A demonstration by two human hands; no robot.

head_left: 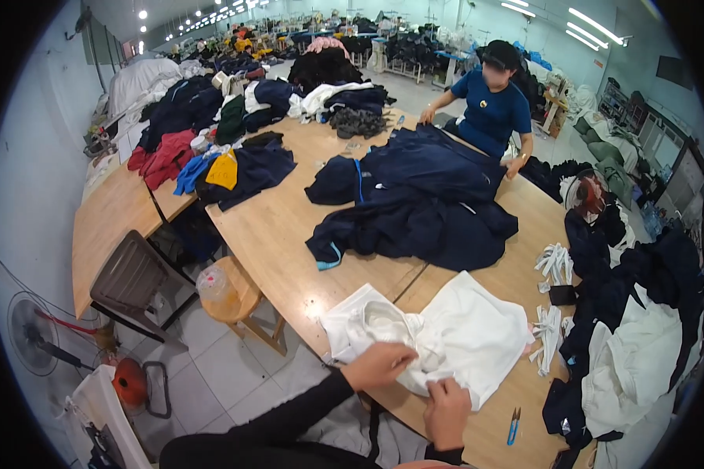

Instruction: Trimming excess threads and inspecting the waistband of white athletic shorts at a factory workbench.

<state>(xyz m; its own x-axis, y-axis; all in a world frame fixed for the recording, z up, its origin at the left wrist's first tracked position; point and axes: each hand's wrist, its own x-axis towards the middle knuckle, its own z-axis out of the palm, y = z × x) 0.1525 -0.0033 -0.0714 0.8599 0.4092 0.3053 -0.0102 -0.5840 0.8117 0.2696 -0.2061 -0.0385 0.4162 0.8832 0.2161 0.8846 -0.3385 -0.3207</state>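
A white garment [481, 336] is spread on the wooden table in front of me, with a hood or collar bunched up on its left part. My left hand [379, 365] is over the garment's near left side, its fingers drawn together; whatever they pinch is too small to make out. Closer to the table's edge, my right hand [448, 408] grips the garment's near edge between thumb and fingers. Blue-handled thread snips [514, 427] lie on the table to the right of my right hand.
Navy garments [422, 195] are heaped across the table, where a person in a blue shirt [489, 109] handles them. White strips [554, 266] and more garments [633, 352] lie at the right. A wooden stool [238, 293] and brown chair [141, 273] stand left.
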